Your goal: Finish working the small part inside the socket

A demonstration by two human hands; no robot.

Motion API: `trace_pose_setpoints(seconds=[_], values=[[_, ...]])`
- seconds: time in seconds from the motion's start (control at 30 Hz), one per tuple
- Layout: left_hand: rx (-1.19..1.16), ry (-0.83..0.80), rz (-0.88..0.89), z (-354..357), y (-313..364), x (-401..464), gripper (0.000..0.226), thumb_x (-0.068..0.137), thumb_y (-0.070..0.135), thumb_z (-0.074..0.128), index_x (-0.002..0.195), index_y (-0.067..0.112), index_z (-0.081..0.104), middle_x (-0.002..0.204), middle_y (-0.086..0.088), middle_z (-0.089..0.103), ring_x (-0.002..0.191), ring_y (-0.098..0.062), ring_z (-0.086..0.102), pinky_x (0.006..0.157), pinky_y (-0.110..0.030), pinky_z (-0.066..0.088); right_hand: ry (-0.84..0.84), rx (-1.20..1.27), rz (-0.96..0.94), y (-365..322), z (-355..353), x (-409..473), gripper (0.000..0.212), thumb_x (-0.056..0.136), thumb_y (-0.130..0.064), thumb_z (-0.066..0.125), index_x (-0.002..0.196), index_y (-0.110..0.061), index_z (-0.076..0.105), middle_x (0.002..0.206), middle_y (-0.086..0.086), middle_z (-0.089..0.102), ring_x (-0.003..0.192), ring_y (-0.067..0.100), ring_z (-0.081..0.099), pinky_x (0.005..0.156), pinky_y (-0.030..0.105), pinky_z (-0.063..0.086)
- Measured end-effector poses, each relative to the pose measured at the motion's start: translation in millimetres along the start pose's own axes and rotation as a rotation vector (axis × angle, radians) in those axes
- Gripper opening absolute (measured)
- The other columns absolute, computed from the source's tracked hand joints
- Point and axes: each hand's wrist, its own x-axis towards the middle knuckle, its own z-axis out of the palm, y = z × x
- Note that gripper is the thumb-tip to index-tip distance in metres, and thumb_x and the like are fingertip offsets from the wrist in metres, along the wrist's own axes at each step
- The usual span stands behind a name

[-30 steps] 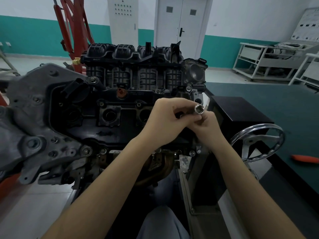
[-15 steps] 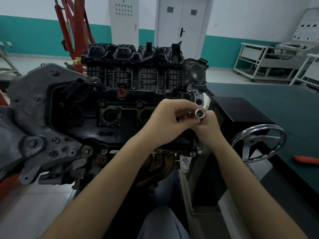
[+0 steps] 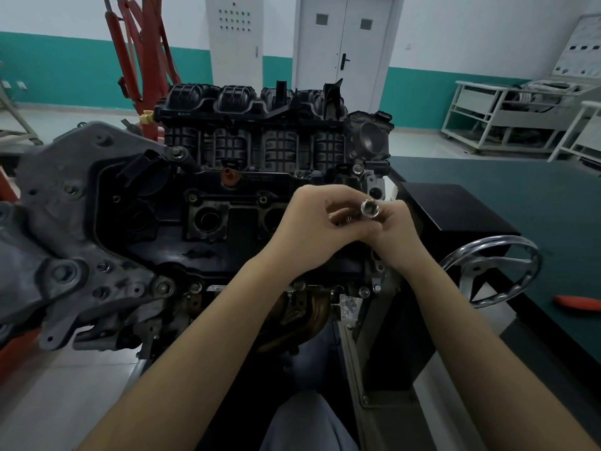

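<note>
1. At far left, the grey metal cover [image 3: 65, 222] of an engine [image 3: 227, 190] on a stand sits as it did a second ago; nothing on the block has shifted.
2. Centre, the person's left hand [image 3: 312, 222] curls over a small threaded part [image 3: 341, 220], its fingers pinched round it; most of that part is hidden by the fingers, so what it is cannot be told.
3. Between the two hands, a shiny metal socket [image 3: 370, 208] points its open mouth toward the camera. Over the last second it has sunk slightly and rolled a little in the fingers, while the hands have stayed pressed together in front of the engine's right end.
4. The right hand [image 3: 395, 234] grips the socket from below and behind, fingers closed round it.
5. The small turn suggests the two pieces are being fitted or twisted together, with that work unfinished.
6. At right, a steel handwheel [image 3: 491, 271] and an orange tool [image 3: 577, 302] on the green bench [image 3: 520, 196] lie untouched.
</note>
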Motion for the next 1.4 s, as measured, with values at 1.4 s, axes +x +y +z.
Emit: trace_pose_setpoints(seconds=[1.4], values=[[0.043,0.111,0.072,4,8,-8,0.022,0.075,0.001,0.079,0.095,0.009,0.074,0.089,0.000,0.073,0.088,-0.010,0.070,0.084,-0.028,0.057,0.217,-0.161,-0.214,26,13,-12,0.021,0.084,-0.011,0.066,0.105,-0.010,0.066,0.097,-0.010,0.070,0.093,0.007,0.068,0.080,0.021,0.052]])
